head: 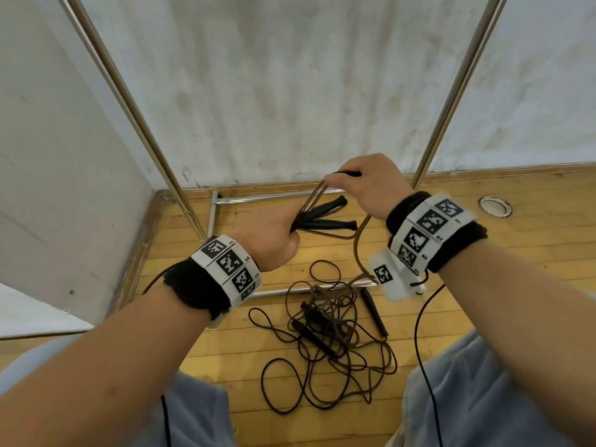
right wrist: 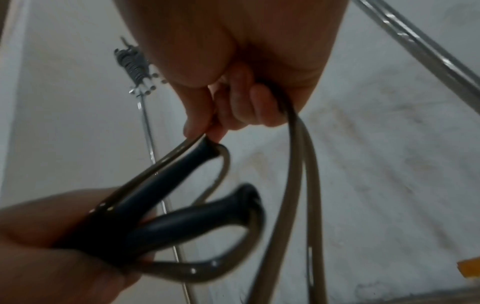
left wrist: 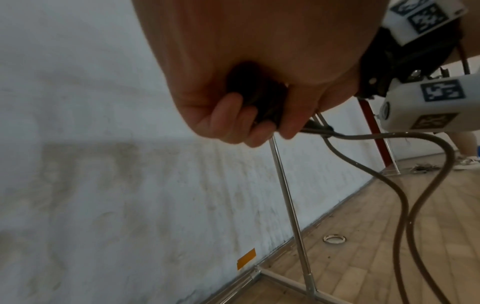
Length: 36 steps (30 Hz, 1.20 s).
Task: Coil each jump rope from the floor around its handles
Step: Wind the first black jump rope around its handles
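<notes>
Nearest, on the wooden floor [head: 532,253] between the knees: a tangled heap of jump ropes [head: 325,337], black handles partly buried, rope count unclear. Higher, left hand [head: 274,237] fisted around two black handles [head: 325,217], long axes pointing right and away, splayed like a V. Beyond and right, right hand [head: 364,185] pinching the brown rope [head: 358,243], doubled, above the handles, slack trailing down to the heap. Next wrap probably passing across the handles. Rope ends inside both fists hidden; metal rack frame [head: 135,101] behind.
</notes>
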{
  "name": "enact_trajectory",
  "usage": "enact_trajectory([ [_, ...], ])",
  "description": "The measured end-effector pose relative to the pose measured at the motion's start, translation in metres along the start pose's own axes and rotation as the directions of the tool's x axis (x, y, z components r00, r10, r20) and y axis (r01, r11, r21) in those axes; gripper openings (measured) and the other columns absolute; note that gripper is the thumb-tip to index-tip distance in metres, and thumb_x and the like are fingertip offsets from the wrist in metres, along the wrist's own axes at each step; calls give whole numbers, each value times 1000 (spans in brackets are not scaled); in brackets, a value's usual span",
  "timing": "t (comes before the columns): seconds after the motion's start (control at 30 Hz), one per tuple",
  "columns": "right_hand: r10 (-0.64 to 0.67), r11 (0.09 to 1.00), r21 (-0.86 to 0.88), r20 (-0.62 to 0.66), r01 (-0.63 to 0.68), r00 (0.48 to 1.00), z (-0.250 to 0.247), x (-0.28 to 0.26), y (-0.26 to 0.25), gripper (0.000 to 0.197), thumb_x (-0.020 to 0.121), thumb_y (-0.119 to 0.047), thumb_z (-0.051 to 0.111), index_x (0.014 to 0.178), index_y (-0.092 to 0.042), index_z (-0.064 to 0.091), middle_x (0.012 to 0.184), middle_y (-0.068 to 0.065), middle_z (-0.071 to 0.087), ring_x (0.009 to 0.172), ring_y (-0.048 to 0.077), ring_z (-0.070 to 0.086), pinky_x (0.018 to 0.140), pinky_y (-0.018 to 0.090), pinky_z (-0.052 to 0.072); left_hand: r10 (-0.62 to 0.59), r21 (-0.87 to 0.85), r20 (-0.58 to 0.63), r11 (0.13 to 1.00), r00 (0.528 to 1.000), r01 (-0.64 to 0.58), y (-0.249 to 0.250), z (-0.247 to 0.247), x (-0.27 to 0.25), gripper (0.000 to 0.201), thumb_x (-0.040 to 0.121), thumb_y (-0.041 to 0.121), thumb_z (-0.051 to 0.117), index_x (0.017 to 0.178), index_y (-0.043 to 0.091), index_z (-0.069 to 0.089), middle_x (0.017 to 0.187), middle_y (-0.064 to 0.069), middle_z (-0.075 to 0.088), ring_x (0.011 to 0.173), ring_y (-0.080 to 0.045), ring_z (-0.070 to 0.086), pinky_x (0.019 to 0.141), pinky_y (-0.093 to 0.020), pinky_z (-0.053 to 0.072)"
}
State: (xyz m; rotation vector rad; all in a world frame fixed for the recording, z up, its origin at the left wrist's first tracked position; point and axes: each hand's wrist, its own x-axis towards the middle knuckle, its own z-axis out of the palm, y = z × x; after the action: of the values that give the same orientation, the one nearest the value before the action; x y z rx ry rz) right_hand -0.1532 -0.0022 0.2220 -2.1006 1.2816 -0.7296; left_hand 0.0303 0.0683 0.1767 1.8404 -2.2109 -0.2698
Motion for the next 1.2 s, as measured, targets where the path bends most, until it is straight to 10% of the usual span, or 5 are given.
enact_trajectory([
  [0.23,32,879,472,78,-65,996,-11,5,10,12,89,-25,62,85,-24,73,52,-10,46,47,9,36,45,20,35,47,-278,-61,959,997,-62,11,-19,-8,15,84,15,57,98,18,53,77,2,58,71,-21,55,61,-36,43],
  [0.4,37,814,574,108,-92,993,5,11,15,28,89,-11,58,70,-24,75,69,12,53,57,22,41,55,26,36,-33,-427,-130,904,991,-26,19,-29,-8,30,83,13,62,79,33,40,71,9,50,61,-8,48,53,-27,31],
  [0.57,43,826,544,203,-149,978,28,6,17,20,83,-29,59,66,-30,70,45,-12,44,40,5,31,41,20,26,-154,-525,-184,850,971,36,16,-35,-4,28,87,21,62,80,31,37,72,7,47,58,-5,44,46,-12,35],
  [0.83,68,862,460,313,-214,947,56,-12,3,35,98,-35,44,78,-17,66,45,-12,39,42,8,28,41,22,25,-291,-603,-200,789,935,117,-5,-33,6,29,89,34,62,96,22,37,70,3,51,46,-1,47,40,-11,32],
  [1.2,-2,1000,19,179,-1,984,52,-21,-13,36,99,-34,39,71,-21,57,54,-9,44,52,5,43,52,21,32,-266,-345,-316,927,911,151,-11,-27,15,22,94,35,54,104,17,50,70,9,50,58,-5,49,47,-19,32],
])
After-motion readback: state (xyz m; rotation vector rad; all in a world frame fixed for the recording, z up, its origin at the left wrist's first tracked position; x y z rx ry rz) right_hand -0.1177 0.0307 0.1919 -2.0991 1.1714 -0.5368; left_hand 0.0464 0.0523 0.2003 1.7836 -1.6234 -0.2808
